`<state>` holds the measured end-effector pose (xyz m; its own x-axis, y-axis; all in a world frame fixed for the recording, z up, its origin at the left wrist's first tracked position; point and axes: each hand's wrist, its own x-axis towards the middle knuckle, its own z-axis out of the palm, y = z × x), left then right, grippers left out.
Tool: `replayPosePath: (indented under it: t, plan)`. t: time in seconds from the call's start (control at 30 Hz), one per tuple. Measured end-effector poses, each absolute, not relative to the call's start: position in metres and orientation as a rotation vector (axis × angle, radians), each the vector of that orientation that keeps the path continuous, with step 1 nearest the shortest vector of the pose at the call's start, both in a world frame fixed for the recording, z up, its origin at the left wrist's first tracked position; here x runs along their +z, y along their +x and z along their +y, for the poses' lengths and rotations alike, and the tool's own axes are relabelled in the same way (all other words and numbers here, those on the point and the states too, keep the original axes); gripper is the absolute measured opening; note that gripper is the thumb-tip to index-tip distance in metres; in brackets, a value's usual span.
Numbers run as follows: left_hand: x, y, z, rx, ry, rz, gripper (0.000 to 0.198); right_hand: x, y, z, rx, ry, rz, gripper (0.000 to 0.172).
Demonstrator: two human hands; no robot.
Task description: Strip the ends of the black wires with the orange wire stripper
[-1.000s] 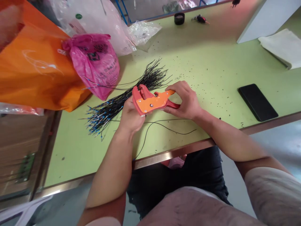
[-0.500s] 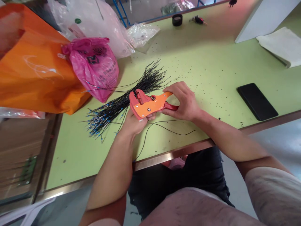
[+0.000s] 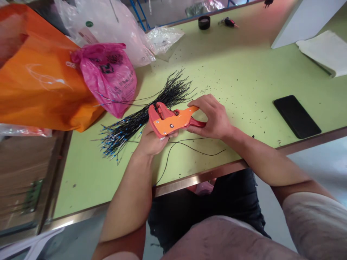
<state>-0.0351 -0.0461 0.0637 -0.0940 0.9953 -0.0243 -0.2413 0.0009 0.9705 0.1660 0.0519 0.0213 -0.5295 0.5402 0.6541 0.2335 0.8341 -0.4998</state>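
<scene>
My right hand (image 3: 214, 117) grips the handles of an orange and red wire stripper (image 3: 170, 119), held just above the green table (image 3: 244, 76). My left hand (image 3: 151, 141) sits under the stripper's jaw end with fingers curled, pinching a thin black wire (image 3: 189, 146) that trails over the table toward the near edge. Just behind the tool lies a bundle of black wires with blue tips (image 3: 141, 119), fanned out at both ends.
An orange bag (image 3: 40, 83), a pink bag (image 3: 111, 76) and clear plastic bags (image 3: 114, 25) crowd the left. A black phone (image 3: 296, 116) lies at the right, a white sheet (image 3: 322, 50) beyond it. A black cap (image 3: 204, 22) and keys (image 3: 229, 22) rest far back. Black insulation bits dot the table.
The stripper and both hands have shifted slightly left and the tool's head has tilted a little. The wire bundle has not moved.
</scene>
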Motion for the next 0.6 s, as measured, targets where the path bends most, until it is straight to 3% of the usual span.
replayPosePath:
  t: [0.3, 0.47, 0.6]
  plan:
    - [0.065, -0.034, -0.050, 1.312, 0.998, 1.140, 0.064, 0.025, 0.167, 0.045, 0.609, -0.729, -2.071, 0.073]
    - [0.054, -0.036, -0.051, 1.257, 1.431, 1.442, 0.035, 0.027, 0.172, 0.065, 0.725, -0.787, -1.836, 0.074]
    - [0.039, -0.022, -0.053, 0.946, 2.032, 1.553, 0.018, 0.027, 0.182, 0.086, 0.665, -0.872, -1.746, 0.073]
